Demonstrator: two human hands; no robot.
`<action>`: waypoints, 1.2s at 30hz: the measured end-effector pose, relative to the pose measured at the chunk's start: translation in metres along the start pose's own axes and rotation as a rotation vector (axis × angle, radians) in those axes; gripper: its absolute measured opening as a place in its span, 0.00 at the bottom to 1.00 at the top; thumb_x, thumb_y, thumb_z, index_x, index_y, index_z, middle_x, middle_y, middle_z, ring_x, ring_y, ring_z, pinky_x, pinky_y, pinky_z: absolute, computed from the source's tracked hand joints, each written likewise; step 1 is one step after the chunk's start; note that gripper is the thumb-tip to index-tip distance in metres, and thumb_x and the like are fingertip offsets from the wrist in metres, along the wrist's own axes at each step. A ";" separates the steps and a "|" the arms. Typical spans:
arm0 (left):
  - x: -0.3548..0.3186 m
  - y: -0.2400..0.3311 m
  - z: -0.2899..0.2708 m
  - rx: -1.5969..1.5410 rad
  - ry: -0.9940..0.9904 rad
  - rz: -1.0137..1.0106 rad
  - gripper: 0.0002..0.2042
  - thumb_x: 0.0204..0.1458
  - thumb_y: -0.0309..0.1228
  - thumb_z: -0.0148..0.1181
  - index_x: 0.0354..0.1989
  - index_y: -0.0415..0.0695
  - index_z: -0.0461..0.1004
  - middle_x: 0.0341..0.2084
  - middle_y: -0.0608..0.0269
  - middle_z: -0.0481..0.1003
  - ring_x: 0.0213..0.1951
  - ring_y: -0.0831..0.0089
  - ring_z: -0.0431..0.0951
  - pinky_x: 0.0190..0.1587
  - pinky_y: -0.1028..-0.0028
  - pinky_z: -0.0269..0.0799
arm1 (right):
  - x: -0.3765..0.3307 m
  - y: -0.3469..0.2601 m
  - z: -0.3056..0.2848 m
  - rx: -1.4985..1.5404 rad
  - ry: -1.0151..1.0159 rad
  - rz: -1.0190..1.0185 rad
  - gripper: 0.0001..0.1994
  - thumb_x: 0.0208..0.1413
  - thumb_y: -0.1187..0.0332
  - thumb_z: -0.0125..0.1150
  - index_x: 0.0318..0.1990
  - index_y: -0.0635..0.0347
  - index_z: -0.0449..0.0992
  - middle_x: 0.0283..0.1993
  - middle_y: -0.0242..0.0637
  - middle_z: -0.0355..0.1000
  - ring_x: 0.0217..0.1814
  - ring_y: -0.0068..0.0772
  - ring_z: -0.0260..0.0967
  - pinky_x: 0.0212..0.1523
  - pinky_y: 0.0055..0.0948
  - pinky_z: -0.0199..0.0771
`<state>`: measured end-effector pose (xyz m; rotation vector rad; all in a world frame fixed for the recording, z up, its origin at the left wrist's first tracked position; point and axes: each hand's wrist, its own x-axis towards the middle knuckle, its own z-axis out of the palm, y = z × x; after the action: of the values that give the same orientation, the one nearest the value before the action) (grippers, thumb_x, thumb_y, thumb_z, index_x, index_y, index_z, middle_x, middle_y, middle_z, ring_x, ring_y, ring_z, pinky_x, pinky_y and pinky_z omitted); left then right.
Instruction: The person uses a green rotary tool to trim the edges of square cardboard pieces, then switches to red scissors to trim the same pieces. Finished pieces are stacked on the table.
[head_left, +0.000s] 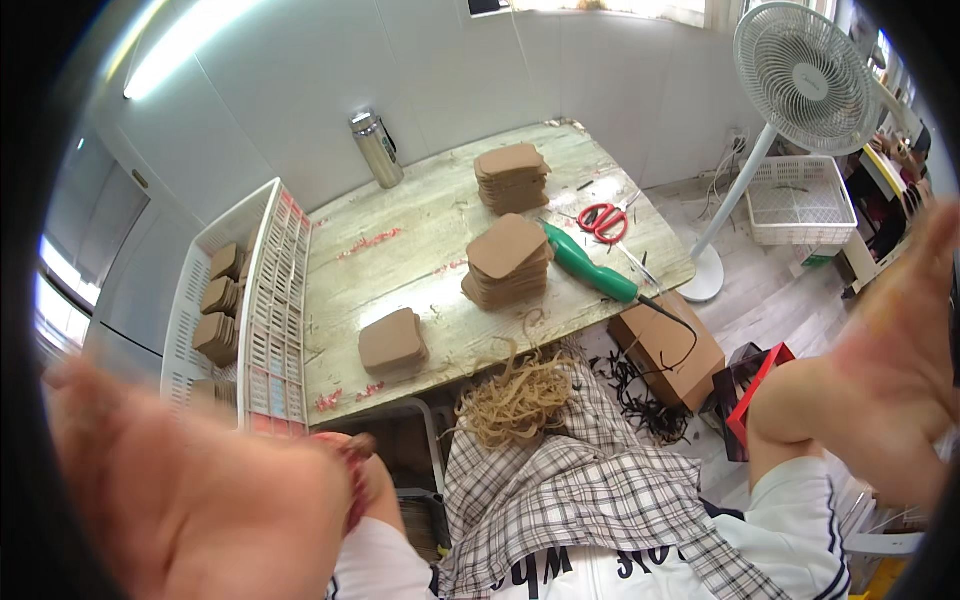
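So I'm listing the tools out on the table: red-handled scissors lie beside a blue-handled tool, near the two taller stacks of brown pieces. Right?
Not quite. The tool has a green handle, not blue, as the head view shows. The red-handled scissors do lie beside it, near the two taller stacks of brown pieces.

We see bare table [420,215] between the three cardboard stacks [508,260] for a hand to pass, while the white basket [272,290] walls the left edge and the green tool [590,265] blocks the right.
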<state>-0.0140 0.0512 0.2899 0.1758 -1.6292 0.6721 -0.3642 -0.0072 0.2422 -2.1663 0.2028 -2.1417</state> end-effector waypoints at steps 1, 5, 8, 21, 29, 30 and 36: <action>-0.021 -0.007 0.020 0.011 0.080 -0.136 0.16 0.61 0.35 0.38 0.42 0.37 0.71 0.40 0.48 0.73 0.43 0.62 0.73 0.49 0.66 0.70 | -0.009 0.012 0.008 -0.025 0.030 0.063 0.24 0.66 0.54 0.39 0.50 0.69 0.71 0.49 0.45 0.72 0.52 0.37 0.69 0.57 0.34 0.65; -0.139 -0.012 0.088 -0.145 -0.008 -1.098 0.04 0.56 0.21 0.53 0.34 0.36 0.75 0.35 0.57 0.75 0.40 0.71 0.72 0.45 0.75 0.66 | -0.084 0.063 0.058 -0.206 -0.221 0.588 0.15 0.64 0.64 0.49 0.48 0.68 0.73 0.47 0.42 0.73 0.50 0.31 0.70 0.54 0.28 0.66; -0.122 -0.006 0.101 -0.536 -0.035 -1.088 0.04 0.55 0.23 0.55 0.33 0.37 0.76 0.34 0.59 0.75 0.38 0.72 0.72 0.43 0.74 0.66 | -0.165 0.091 0.060 -0.249 -0.373 0.890 0.12 0.56 0.70 0.60 0.46 0.65 0.75 0.40 0.41 0.74 0.39 0.29 0.73 0.38 0.24 0.71; -0.273 0.103 0.042 0.271 -0.352 -1.552 0.20 0.55 0.32 0.58 0.54 0.37 0.65 0.49 0.54 0.66 0.52 0.61 0.65 0.55 0.66 0.60 | -0.286 0.090 0.075 -0.401 -0.627 0.708 0.19 0.56 0.60 0.60 0.48 0.64 0.72 0.51 0.46 0.71 0.51 0.47 0.68 0.50 0.38 0.70; -0.303 0.137 0.022 0.135 -0.933 -1.658 0.52 0.33 0.43 0.75 0.67 0.40 0.49 0.63 0.44 0.54 0.66 0.48 0.49 0.66 0.56 0.47 | -0.312 0.073 0.103 -0.318 -0.804 1.036 0.33 0.53 0.45 0.59 0.54 0.67 0.68 0.50 0.43 0.66 0.50 0.42 0.67 0.51 0.34 0.68; -0.303 0.132 0.031 0.088 -0.969 -1.635 0.53 0.32 0.43 0.75 0.67 0.40 0.49 0.63 0.44 0.54 0.66 0.48 0.50 0.66 0.56 0.47 | -0.315 0.074 0.108 -0.280 -0.750 1.030 0.31 0.55 0.47 0.58 0.53 0.69 0.68 0.51 0.45 0.66 0.52 0.44 0.66 0.53 0.35 0.66; -0.323 0.131 0.076 0.045 -1.204 -1.339 0.50 0.32 0.36 0.73 0.67 0.43 0.49 0.61 0.40 0.55 0.63 0.45 0.55 0.64 0.49 0.47 | -0.325 0.074 0.128 -0.015 -0.997 1.278 0.21 0.57 0.59 0.54 0.49 0.70 0.69 0.46 0.54 0.70 0.49 0.51 0.68 0.48 0.37 0.67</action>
<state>-0.0815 0.0337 -0.0603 1.7678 -2.0339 -0.5972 -0.2415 -0.0335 -0.0918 -1.8824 1.0739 -0.3490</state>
